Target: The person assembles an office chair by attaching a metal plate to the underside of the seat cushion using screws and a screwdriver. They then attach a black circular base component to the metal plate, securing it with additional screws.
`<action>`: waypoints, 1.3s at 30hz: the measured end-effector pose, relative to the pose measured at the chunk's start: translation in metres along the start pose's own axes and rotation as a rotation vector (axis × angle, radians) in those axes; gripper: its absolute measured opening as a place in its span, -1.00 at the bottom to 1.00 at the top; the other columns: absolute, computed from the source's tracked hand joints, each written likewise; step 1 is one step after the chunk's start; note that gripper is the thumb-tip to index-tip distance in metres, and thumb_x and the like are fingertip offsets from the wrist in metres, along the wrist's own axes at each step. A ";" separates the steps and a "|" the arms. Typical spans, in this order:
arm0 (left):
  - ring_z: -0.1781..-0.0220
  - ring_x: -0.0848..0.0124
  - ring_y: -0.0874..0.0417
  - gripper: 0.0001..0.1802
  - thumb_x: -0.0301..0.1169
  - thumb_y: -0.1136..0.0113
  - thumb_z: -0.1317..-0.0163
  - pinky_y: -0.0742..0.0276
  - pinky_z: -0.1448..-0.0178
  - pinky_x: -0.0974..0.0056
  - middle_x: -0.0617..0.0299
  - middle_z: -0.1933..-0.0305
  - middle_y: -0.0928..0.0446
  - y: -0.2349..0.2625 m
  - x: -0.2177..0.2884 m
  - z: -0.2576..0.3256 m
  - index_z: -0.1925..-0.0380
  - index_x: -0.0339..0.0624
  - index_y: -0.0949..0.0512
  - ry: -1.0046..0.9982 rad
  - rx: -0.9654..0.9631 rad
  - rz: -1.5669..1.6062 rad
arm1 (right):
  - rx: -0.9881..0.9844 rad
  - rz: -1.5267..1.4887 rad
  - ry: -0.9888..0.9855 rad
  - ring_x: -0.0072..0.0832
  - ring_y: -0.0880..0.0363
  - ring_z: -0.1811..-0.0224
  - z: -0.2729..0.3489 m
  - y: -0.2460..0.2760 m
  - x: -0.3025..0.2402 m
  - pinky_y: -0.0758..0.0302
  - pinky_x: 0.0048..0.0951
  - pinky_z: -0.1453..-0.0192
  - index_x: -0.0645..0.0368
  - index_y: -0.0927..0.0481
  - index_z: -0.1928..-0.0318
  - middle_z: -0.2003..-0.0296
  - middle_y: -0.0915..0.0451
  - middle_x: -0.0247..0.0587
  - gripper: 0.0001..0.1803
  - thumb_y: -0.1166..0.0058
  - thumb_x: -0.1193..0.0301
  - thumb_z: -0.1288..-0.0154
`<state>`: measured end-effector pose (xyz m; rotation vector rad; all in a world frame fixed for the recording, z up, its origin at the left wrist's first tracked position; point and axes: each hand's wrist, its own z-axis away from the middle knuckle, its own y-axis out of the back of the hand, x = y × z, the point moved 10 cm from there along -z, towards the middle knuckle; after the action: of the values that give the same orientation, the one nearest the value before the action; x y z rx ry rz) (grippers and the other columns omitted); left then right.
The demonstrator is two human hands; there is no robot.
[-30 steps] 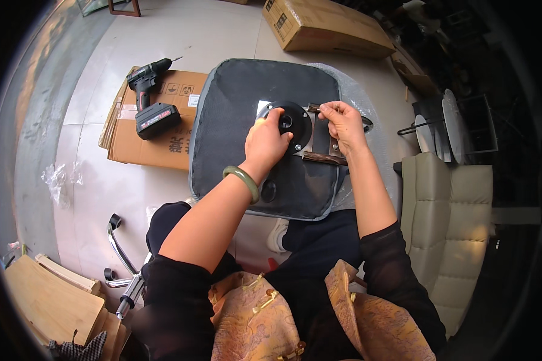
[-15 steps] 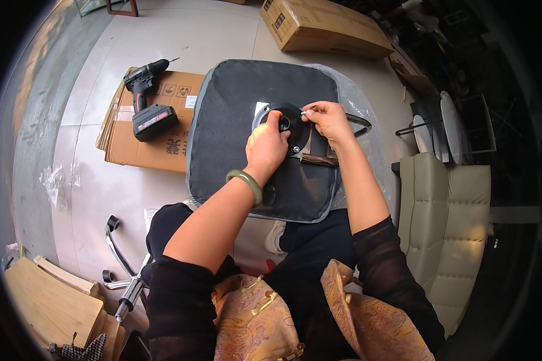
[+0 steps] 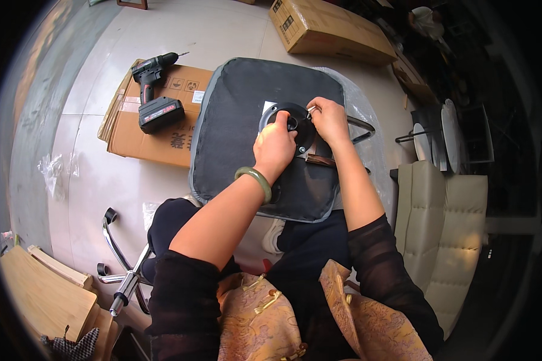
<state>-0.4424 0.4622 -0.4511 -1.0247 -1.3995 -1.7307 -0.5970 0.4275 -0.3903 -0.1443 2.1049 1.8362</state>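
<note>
A dark grey seat cushion point(image 3: 235, 120) lies underside up across my lap. A round black mounting plate point(image 3: 306, 133) with a central hub sits on it. My left hand point(image 3: 274, 147), with a green bangle point(image 3: 256, 180) at the wrist, is closed on the plate, thumb pressed by the hub. My right hand point(image 3: 331, 122) pinches a small silver screw point(image 3: 311, 109) at the plate's upper right edge. Another silver screw head point(image 3: 302, 150) shows lower on the plate. Beside it, a brown-handled tool point(image 3: 320, 160) lies on the cushion, partly hidden by my right forearm.
A cordless drill point(image 3: 156, 99) rests on a flat cardboard box point(image 3: 153, 143) to the left. A chrome wheeled base point(image 3: 126, 283) lies at lower left near wooden boards point(image 3: 48, 295). At right is a beige padded seat point(image 3: 433, 228); a large carton point(image 3: 331, 33) stands at the back.
The view has shifted slightly, so most things sit a little to the right. My right fingers have turned slightly at the screw; my left hand stays on the plate.
</note>
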 end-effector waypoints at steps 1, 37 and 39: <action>0.08 -0.06 -0.64 -0.58 -0.32 -0.23 -0.20 -0.53 0.01 0.00 -0.08 0.19 -0.63 0.002 0.000 0.000 -0.06 -0.06 -0.41 -0.008 0.008 -0.001 | -0.066 -0.049 -0.015 -0.05 -0.64 0.20 0.000 -0.003 0.001 -0.55 -0.20 0.12 0.07 -0.70 0.25 0.34 -0.67 -0.01 -0.85 -0.12 0.37 -0.22; 0.10 -0.05 -0.65 -0.61 -0.36 -0.26 -0.16 -0.55 0.04 0.00 -0.05 0.20 -0.64 0.005 0.002 0.001 -0.01 -0.09 -0.45 0.024 0.052 0.013 | -0.150 -0.444 -0.206 -0.49 -0.64 0.41 -0.004 -0.029 0.038 -0.52 -0.45 0.26 0.27 -0.71 0.28 0.48 -0.69 -0.19 -0.81 -0.08 0.51 -0.13; 0.10 -0.05 -0.65 -0.60 -0.36 -0.26 -0.16 -0.55 0.04 0.00 -0.05 0.20 -0.64 0.006 0.002 0.001 -0.01 -0.09 -0.44 0.008 0.062 0.011 | -0.142 -0.341 -0.162 -0.41 -0.65 0.41 -0.006 -0.026 0.033 -0.53 -0.42 0.24 0.25 -0.71 0.29 0.47 -0.68 -0.15 -0.80 -0.08 0.48 -0.11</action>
<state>-0.4384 0.4621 -0.4463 -0.9889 -1.4306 -1.6714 -0.6210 0.4218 -0.4248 -0.3543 1.7190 1.7260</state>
